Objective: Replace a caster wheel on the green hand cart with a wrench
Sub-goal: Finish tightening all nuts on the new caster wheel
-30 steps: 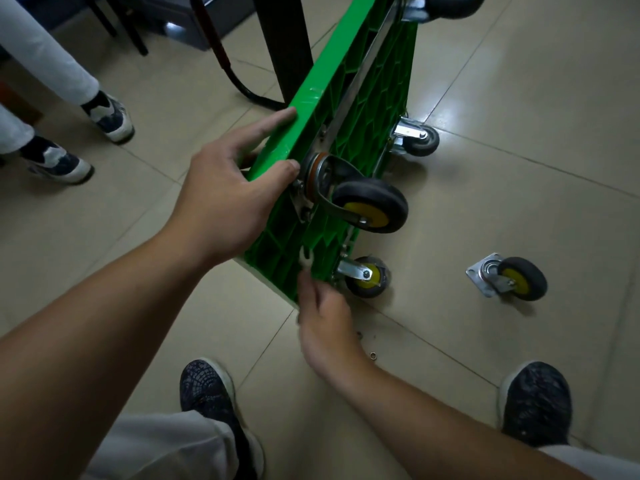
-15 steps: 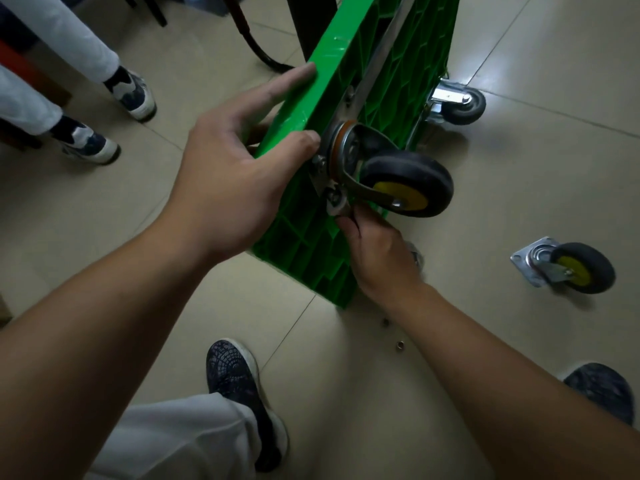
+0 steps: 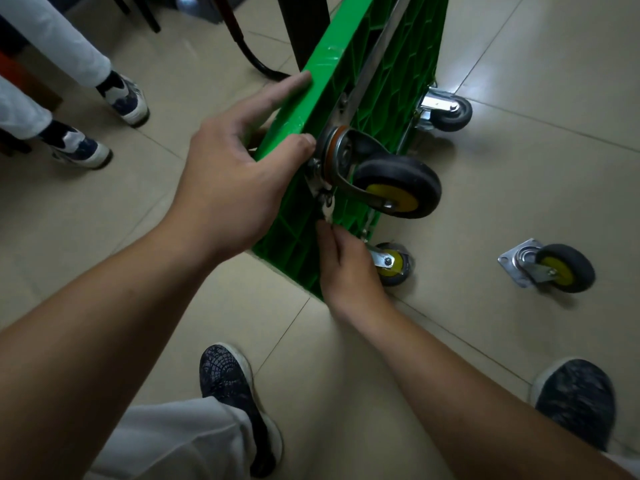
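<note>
1. The green hand cart [image 3: 346, 64] stands on its long edge on the tiled floor [image 3: 519, 168], ribbed underside facing the person's right. The caster wheel [image 3: 394, 187] sits with its mounting plate against that underside near the upper edge, and the wheel sticks out sideways.
2. The left hand [image 3: 235, 174] grips the cart's upper edge. Its thumb presses beside the plate and its forefinger lies straight along the rim. The other fingers are hidden behind the deck.
3. The right hand [image 3: 346, 265] is just below the plate's lower corner, fingertips drawn together as for a pinch. Whether they hold a nut or bolt cannot be told (too small, in shadow).
4. Judgement: a fastener at the lower corner is being started by hand. The thumb should hold the plate's holes in line and the thread should go in square. Every fastener should stay loose until all are in, then be tightened with the wrench. No wrench is in view.
5. A loose caster [image 3: 550, 268] lies on the floor well to the right. A bystander's shoes [image 3: 124, 98] are at upper left.
</note>
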